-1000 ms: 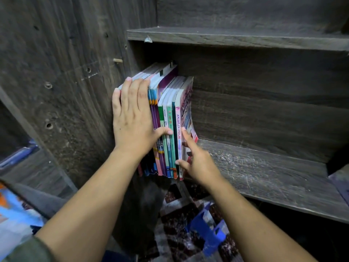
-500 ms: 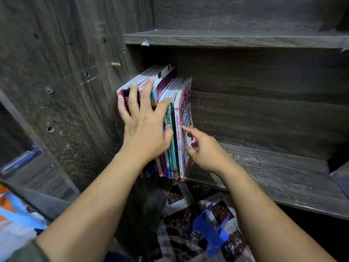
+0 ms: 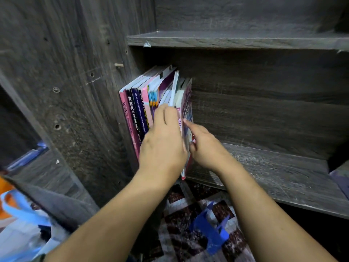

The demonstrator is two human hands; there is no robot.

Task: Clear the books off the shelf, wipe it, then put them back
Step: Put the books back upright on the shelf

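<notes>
The left hand point(image 3: 162, 146) has slid right across the spines, uncovering the pink and dark science titles. Its fingers point(image 3: 166, 112) lie flat on the books point(image 3: 143, 103) (upright at the shelf's point(image 3: 264, 167) left end), while the right hand point(image 3: 205, 148) pinches the outermost cover.

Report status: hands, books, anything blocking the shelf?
Left hand on the books, fingers among the spines. Right hand at the outermost book's cover, forefinger extended. Books upright against the shelf's left wall. Nothing in the way.
</notes>
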